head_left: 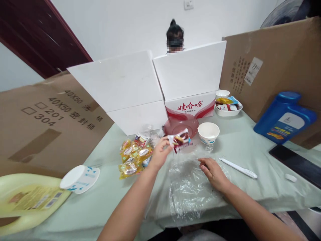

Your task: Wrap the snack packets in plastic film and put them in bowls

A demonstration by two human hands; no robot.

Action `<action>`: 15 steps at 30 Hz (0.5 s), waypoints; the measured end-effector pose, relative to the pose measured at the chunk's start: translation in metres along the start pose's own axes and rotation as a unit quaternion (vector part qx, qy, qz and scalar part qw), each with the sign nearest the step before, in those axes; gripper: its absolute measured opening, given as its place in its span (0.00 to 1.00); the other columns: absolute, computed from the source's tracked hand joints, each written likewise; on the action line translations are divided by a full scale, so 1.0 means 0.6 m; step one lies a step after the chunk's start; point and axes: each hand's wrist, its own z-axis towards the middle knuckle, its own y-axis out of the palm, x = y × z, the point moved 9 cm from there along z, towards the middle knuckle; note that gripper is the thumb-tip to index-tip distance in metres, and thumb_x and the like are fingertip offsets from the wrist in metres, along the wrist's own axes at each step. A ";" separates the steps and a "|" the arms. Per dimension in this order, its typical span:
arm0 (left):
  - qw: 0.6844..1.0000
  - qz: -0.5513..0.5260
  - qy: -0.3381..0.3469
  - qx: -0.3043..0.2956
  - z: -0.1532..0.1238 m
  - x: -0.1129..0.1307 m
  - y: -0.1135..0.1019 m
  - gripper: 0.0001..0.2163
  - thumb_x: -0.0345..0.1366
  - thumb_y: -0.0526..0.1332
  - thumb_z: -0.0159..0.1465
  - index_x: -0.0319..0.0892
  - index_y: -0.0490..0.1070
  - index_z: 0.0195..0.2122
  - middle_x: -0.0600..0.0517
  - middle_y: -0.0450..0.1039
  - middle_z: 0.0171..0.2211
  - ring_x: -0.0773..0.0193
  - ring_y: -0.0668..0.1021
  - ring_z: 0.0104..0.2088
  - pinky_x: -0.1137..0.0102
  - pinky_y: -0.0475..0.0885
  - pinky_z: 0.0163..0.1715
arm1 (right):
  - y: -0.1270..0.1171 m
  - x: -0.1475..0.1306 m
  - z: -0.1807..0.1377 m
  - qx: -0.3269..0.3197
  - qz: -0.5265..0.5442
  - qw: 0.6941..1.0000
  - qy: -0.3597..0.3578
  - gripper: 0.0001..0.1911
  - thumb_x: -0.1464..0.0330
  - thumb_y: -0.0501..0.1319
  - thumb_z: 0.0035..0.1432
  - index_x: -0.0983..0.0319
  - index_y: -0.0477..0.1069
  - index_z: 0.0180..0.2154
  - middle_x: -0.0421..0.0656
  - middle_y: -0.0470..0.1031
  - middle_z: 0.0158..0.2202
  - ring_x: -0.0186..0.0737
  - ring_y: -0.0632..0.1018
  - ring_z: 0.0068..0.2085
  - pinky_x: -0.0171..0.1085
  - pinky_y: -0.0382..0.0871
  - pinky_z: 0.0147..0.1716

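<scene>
Left hand [162, 152] holds a wrapped snack packet [180, 140] before the red plate [173, 127]; right hand [212, 172] carries nothing visible.
Landmark: red plate. Packet appears at its near rim, partly covering it from this view; contact with the rim cannot be told. Left grip is narrow, thumb and fingers pinching the packet's left end; the packet extends rightward from this grip, long axis roughly crosswise, right end slightly raised. Left hand is clearly nearer, being in contact; right hand sits apart, on the near right side of the plate, its grip part-open with fingers loosely curled, beside clear plastic film [185, 190] on the bench [105, 201]; touch on the film uncertain. Yellow packets [135, 157] lie left and nearer than the plate; white bowl [208, 134] stands just right of it.
</scene>
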 end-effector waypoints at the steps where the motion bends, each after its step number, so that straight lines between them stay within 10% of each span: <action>1: 1.000 -0.004 -0.014 0.027 0.017 -0.008 -0.014 0.12 0.42 0.56 0.64 0.41 0.72 0.29 0.46 0.73 0.44 0.57 0.75 0.47 0.60 0.67 0.52 | 0.001 0.002 0.000 0.000 -0.005 1.000 0.005 0.23 0.54 0.47 0.67 0.63 0.69 0.49 0.49 0.77 0.40 0.46 0.75 0.43 0.46 0.67 0.45; 8: 0.985 0.141 0.037 0.088 -0.007 0.027 -0.019 0.11 0.38 0.60 0.61 0.42 0.71 0.44 0.46 0.71 0.45 0.55 0.71 0.49 0.60 0.68 0.49 | 0.001 -0.007 0.001 -0.004 -0.056 0.998 -0.002 0.15 0.62 0.54 0.64 0.63 0.70 0.46 0.48 0.77 0.39 0.45 0.75 0.42 0.44 0.67 0.45; 12: 0.945 0.215 0.138 -0.202 -0.112 0.043 0.107 0.10 0.37 0.57 0.65 0.44 0.72 0.46 0.46 0.73 0.45 0.58 0.74 0.49 0.62 0.68 0.51 | 0.016 -0.028 -0.004 -0.035 -0.138 0.989 -0.037 0.16 0.62 0.58 0.60 0.63 0.71 0.47 0.50 0.75 0.46 0.48 0.72 0.49 0.47 0.64 0.51; 15: 0.902 0.339 0.067 -0.260 -0.148 -0.023 0.119 0.21 0.44 0.62 0.62 0.48 0.67 0.56 0.44 0.63 0.61 0.45 0.61 0.63 0.46 0.57 0.59 | 0.032 -0.032 -0.014 -0.054 -0.234 0.970 -0.039 0.27 0.57 0.61 0.57 0.59 0.67 0.56 0.52 0.65 0.60 0.59 0.61 0.62 0.60 0.50 0.59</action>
